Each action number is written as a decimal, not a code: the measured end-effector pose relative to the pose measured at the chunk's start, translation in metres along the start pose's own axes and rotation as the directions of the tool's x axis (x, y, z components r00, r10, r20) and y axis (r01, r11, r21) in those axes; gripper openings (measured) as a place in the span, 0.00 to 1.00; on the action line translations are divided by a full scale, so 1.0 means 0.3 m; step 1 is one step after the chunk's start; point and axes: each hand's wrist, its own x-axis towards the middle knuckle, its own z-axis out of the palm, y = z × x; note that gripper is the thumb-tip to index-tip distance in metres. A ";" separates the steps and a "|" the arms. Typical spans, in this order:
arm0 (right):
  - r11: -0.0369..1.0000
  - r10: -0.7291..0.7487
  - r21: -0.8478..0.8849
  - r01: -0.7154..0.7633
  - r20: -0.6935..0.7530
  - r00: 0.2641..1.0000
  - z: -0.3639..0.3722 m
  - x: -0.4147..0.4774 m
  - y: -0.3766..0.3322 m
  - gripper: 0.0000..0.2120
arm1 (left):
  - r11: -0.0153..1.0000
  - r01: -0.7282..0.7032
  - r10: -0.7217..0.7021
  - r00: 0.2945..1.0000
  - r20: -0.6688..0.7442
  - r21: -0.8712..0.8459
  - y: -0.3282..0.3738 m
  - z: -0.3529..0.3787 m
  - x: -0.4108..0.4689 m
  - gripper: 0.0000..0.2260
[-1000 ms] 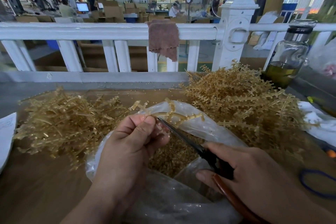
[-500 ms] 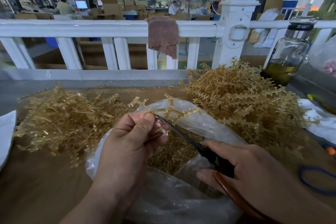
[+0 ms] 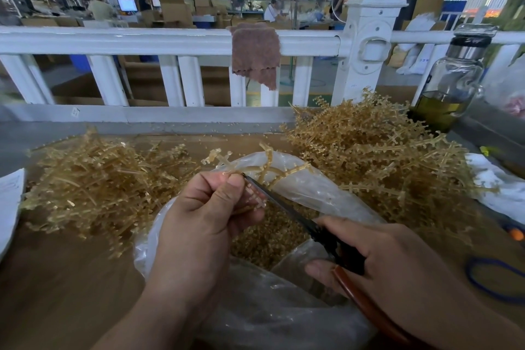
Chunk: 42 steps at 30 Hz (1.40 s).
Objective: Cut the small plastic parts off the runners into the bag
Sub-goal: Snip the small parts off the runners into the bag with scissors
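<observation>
So the left hand [image 3: 199,224] pinches a runner [image 3: 264,170] over the bag [image 3: 306,193], fingers curled tight; right hand [image 3: 397,270] grips scissors [image 3: 287,207], whose tip touches the runner right beside the thumb.

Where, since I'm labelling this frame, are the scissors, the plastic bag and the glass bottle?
scissors [image 3: 295,216], head view, on the dark blade.
plastic bag [image 3: 321,196], head view, on its far clear wall.
glass bottle [image 3: 454,77], head view, on its clear body above the liquid.
</observation>
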 end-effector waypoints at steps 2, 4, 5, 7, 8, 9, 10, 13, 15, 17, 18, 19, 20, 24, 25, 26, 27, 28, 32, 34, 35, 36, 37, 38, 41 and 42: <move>1.000 0.000 -0.008 0.000 0.002 1.000 -0.002 0.001 0.000 0.34 | 1.000 -0.005 0.005 1.000 -0.002 0.015 -0.004 -0.001 0.002 0.06; 1.000 -0.002 -0.013 0.002 0.011 1.000 -0.004 0.003 0.001 0.33 | 1.000 -0.006 0.006 1.000 -0.006 0.026 -0.007 -0.001 0.003 0.05; 1.000 -0.004 -0.013 0.004 0.011 1.000 -0.004 0.004 0.002 0.33 | 1.000 -0.006 0.006 1.000 -0.006 0.028 -0.008 -0.002 0.004 0.05; 1.000 -0.005 -0.012 0.005 0.000 1.000 -0.003 0.004 0.004 0.33 | 1.000 -0.010 0.010 1.000 -0.004 0.026 -0.010 -0.003 0.003 0.05; 1.000 -0.005 -0.009 0.005 -0.003 1.000 -0.002 0.004 0.005 0.33 | 1.000 -0.012 0.012 1.000 -0.005 0.026 -0.011 -0.003 0.002 0.05; 1.000 -0.010 -0.006 0.010 -0.003 1.000 -0.001 0.004 0.006 0.34 | 0.999 -0.014 0.014 1.000 -0.004 0.029 -0.012 -0.004 0.002 0.05; 1.000 -0.014 -0.005 0.014 -0.001 1.000 0.001 0.002 0.008 0.35 | 0.999 -0.015 0.016 1.000 -0.003 0.031 -0.013 -0.004 0.002 0.05; 1.000 -0.027 -0.003 0.027 -0.018 0.999 0.004 0.001 0.014 0.37 | 0.999 -0.016 0.016 1.000 0.001 0.041 -0.015 -0.006 0.000 0.06; 1.000 -0.031 0.004 0.031 -0.031 0.999 0.005 0.003 0.014 0.37 | 0.999 -0.015 0.015 1.000 0.002 0.046 -0.015 -0.008 -0.001 0.07; 0.999 -0.029 0.020 0.030 -0.033 0.999 0.005 0.005 0.013 0.36 | 0.999 -0.014 0.014 1.000 0.003 0.048 -0.014 -0.006 -0.001 0.07; 0.999 -0.024 0.024 0.025 -0.032 0.999 0.005 0.005 0.013 0.36 | 0.999 -0.014 0.014 1.000 0.004 0.049 -0.014 -0.005 -0.001 0.07; 1.000 -0.020 0.023 0.021 -0.029 0.999 0.004 0.006 0.012 0.35 | 0.999 -0.014 0.014 1.000 0.004 0.048 -0.013 -0.004 -0.002 0.08; 1.000 -0.018 0.018 0.018 -0.022 1.000 0.003 0.006 0.012 0.35 | 0.999 -0.013 0.013 1.000 0.004 0.045 -0.012 -0.003 -0.002 0.08; 0.999 -0.015 0.040 0.014 0.006 1.000 0.000 0.007 0.010 0.39 | 1.000 -0.005 0.005 1.000 0.006 0.024 -0.012 -0.007 -0.003 0.08; 0.999 -0.012 0.047 0.012 0.014 1.000 0.000 0.006 0.008 0.40 | 1.000 -0.001 0.001 1.000 0.006 0.020 -0.013 -0.009 -0.004 0.08; 0.999 -0.012 0.051 0.011 0.024 1.000 0.000 0.006 0.005 0.40 | 1.000 0.005 -0.005 1.000 0.005 0.014 -0.014 -0.011 -0.003 0.08; 0.999 -0.013 0.053 0.012 0.031 0.999 0.002 0.006 0.003 0.40 | 1.000 0.010 -0.010 1.000 0.004 0.009 -0.015 -0.013 -0.002 0.08; 0.998 -0.015 0.053 0.013 0.034 0.999 0.003 0.005 0.002 0.40 | 1.000 0.014 -0.014 1.000 0.003 0.009 -0.018 -0.014 0.000 0.07; 0.999 -0.025 0.024 0.025 0.016 1.000 0.003 0.005 0.000 0.41 | 1.000 0.027 -0.027 1.000 -0.002 0.013 -0.021 -0.016 0.004 0.07; 1.000 -0.029 0.011 0.029 0.005 1.000 0.005 0.005 -0.002 0.41 | 0.999 0.030 -0.030 1.000 -0.004 0.012 -0.020 -0.016 0.004 0.07; 0.999 -0.034 0.011 0.034 0.001 0.999 0.007 0.004 -0.002 0.41 | 0.999 0.029 -0.029 1.000 -0.007 0.017 -0.018 -0.015 0.003 0.07; 0.999 -0.041 0.012 0.041 -0.005 0.999 0.008 0.004 -0.001 0.41 | 0.999 0.023 -0.023 1.000 -0.011 0.026 -0.016 -0.011 0.002 0.07; 0.999 -0.046 0.010 0.047 -0.014 0.999 0.008 0.002 0.001 0.41 | 0.999 0.011 -0.010 1.000 -0.019 0.043 -0.014 -0.008 0.001 0.07; 0.999 -0.051 0.006 0.051 -0.024 0.998 0.006 0.002 0.002 0.41 | 0.997 -0.010 0.012 0.999 -0.030 0.074 -0.012 -0.007 0.002 0.08; 0.997 -0.076 -0.012 0.076 -0.042 0.996 -0.003 -0.001 0.003 0.40 | 0.979 -0.077 0.089 0.994 -0.056 0.190 -0.003 -0.013 0.001 0.10; 0.995 -0.096 -0.031 0.094 -0.055 0.994 -0.006 -0.003 0.004 0.39 | 0.971 -0.093 0.107 0.993 -0.054 0.219 0.002 -0.015 0.001 0.10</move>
